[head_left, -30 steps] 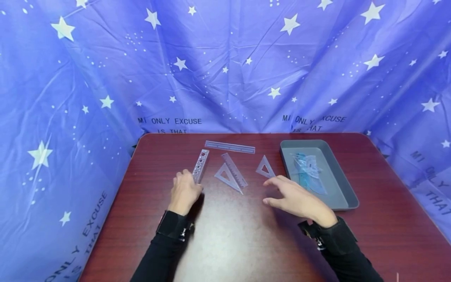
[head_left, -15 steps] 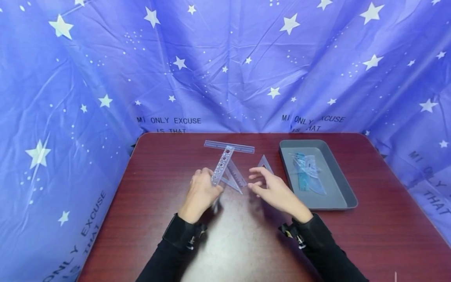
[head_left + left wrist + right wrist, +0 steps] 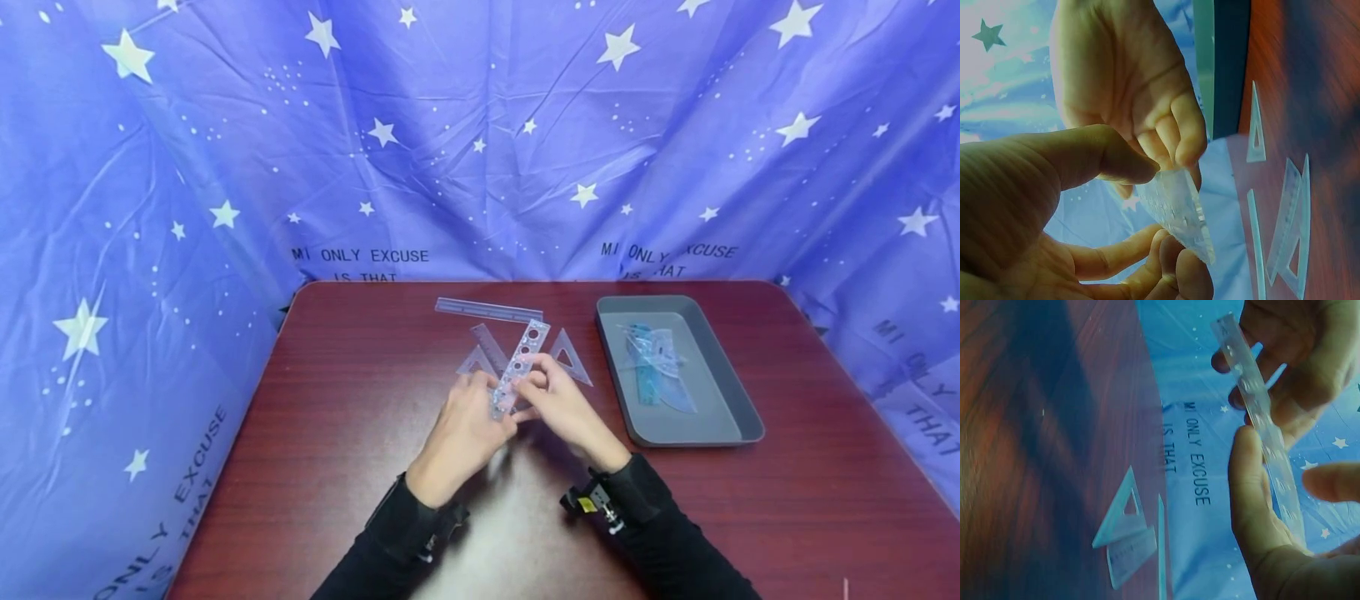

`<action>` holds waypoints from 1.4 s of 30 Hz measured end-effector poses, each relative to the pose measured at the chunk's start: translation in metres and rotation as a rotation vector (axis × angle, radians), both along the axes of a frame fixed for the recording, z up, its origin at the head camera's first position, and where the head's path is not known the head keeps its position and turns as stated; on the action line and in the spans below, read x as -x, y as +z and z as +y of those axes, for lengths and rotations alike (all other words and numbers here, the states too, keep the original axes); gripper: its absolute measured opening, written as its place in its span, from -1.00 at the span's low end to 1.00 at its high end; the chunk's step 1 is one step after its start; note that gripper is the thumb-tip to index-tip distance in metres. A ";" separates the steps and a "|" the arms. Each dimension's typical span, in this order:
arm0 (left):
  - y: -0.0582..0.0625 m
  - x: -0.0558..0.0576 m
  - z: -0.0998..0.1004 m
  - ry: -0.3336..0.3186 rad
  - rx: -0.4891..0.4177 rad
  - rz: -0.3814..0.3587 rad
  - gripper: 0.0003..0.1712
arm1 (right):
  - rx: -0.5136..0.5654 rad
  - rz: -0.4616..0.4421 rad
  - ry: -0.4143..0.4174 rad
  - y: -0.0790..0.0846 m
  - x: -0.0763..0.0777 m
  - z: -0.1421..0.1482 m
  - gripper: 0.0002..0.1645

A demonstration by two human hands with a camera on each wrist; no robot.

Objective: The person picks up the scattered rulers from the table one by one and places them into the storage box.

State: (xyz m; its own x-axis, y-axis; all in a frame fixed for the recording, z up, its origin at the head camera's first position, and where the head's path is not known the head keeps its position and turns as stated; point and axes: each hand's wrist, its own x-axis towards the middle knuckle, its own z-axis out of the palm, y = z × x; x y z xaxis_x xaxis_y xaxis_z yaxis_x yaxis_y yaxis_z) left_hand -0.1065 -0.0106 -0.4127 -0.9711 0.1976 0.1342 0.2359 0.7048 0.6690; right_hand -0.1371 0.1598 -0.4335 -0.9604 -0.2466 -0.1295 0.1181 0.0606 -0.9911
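Note:
A clear ruler with a row of round holes (image 3: 533, 334) is held up off the table between both hands, tilted. My left hand (image 3: 467, 429) pinches its near end, thumb on one side and fingers on the other. My right hand (image 3: 573, 408) has its fingers on the ruler's edge and behind it, with the thumb close to the opposite face, as the right wrist view shows. Behind the hands, a set square (image 3: 467, 363) and a short ruler (image 3: 483, 337) lie overlapped, partly hidden. A smaller set square (image 3: 581, 372) lies just right of the held ruler.
Another clear ruler (image 3: 480, 309) lies crosswise near the table's back edge. At the right stands a grey tray (image 3: 720, 383) with a teal ruler (image 3: 645, 383) and several clear pieces inside. A purple star-printed curtain (image 3: 480, 200) hangs behind the table.
My left hand has lifted the holed ruler and carried it right. My right hand has come left from beside the tray, and its fingers now take hold of the ruler.

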 end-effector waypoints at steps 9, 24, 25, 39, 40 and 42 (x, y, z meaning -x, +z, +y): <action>-0.001 -0.009 0.009 0.006 -0.006 0.014 -0.42 | 0.044 -0.054 -0.050 0.001 -0.001 -0.005 -0.54; -0.007 -0.007 0.006 -0.017 0.013 0.072 -0.59 | -0.125 0.059 -0.050 0.028 0.015 0.042 -0.57; -0.008 -0.007 0.004 -0.015 0.024 0.067 -0.59 | -0.145 0.067 -0.045 0.031 0.017 0.048 -0.57; -0.018 -0.008 -0.004 -0.024 0.158 -0.029 -0.61 | -0.383 0.013 0.006 0.055 0.054 0.143 -0.56; -0.019 -0.008 -0.005 -0.024 0.162 -0.032 -0.61 | -0.387 0.004 0.007 0.054 0.059 0.151 -0.54; -0.019 -0.008 -0.005 -0.022 0.168 -0.037 -0.60 | -0.405 -0.020 0.001 0.049 0.068 0.166 -0.51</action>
State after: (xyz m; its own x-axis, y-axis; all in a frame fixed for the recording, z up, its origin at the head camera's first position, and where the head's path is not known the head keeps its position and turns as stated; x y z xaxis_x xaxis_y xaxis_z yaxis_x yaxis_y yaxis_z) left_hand -0.0984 -0.0160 -0.4317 -0.9699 0.2356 0.0612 0.2297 0.8026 0.5506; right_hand -0.2047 0.3259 -0.3844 -0.9566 -0.1728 -0.2347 0.1365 0.4460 -0.8846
